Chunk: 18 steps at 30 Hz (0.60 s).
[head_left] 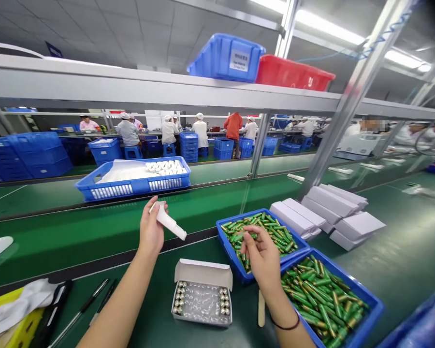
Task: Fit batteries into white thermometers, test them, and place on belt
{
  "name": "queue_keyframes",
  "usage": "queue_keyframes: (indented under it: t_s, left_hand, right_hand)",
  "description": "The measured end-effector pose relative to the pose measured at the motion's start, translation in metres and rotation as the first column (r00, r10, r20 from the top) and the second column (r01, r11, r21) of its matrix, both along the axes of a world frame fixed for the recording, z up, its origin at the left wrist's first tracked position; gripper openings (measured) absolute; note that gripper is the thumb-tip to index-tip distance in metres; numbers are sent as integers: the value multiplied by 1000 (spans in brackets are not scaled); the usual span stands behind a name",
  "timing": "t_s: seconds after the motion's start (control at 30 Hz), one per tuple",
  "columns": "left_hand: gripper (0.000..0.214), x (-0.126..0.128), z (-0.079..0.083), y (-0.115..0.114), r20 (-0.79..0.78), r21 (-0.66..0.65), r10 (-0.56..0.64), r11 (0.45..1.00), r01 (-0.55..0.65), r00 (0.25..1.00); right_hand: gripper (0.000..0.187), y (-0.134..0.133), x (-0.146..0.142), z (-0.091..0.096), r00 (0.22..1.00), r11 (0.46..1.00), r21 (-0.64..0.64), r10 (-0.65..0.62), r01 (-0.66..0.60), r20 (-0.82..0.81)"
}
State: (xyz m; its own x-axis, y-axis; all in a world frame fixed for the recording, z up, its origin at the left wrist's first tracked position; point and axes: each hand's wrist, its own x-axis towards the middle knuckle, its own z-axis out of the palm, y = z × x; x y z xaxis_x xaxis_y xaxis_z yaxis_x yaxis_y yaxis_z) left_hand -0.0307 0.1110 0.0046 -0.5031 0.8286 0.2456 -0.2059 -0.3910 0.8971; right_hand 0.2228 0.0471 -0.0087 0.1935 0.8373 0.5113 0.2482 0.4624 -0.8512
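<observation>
- A white device (167,221) is gripped in the left hand (151,231), fingers closed around its upper end; it is held tilted above the green surface (94,232), clear of it.
- The right hand (261,256) is positioned over the near edge of a blue tray (227,244) filled with green batteries (271,232); a few batteries are pinched between its fingertips.
- A dark band is worn on the right wrist.
- A second blue tray (369,299), also filled with green batteries, is placed just beside the first, to the right.
- An open white box (203,292) is set on the surface between the two forearms; a clear insert is seen inside, with batteries standing in a row along each short side.
- A flat wooden stick (261,308) lies between the box and the right forearm.
- Stacked white boxes (329,212) are located behind the trays.
- A blue basket (130,186) holding white parts is placed on the far belt.
- Other persons in white caps are seated at a distant line.
</observation>
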Motion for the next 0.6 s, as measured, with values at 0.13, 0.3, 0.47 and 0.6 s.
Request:
queue_keyframes:
  t_s: [0.13,0.3,0.47,0.6]
  left_hand:
    - [31,14,43,-50,401,188,-269,960,208,876]
    - [24,22,75,-90,595,276,-405,914,296,695]
    - [27,15,88,-107,673,263,-394,919,294,626]
    - [29,9,95,-113,674,278,-393,919,278,626]
  right_hand:
    - [21,-31,-26,51,986,992,-9,126,-128,-110]
    - [6,-66,-64,78,961,953,129,270,-276,62]
    - [13,-73,-91,73,790,810,417,91,-412,606]
    - [16,-70,-98,73,724,731,492,3,-472,690]
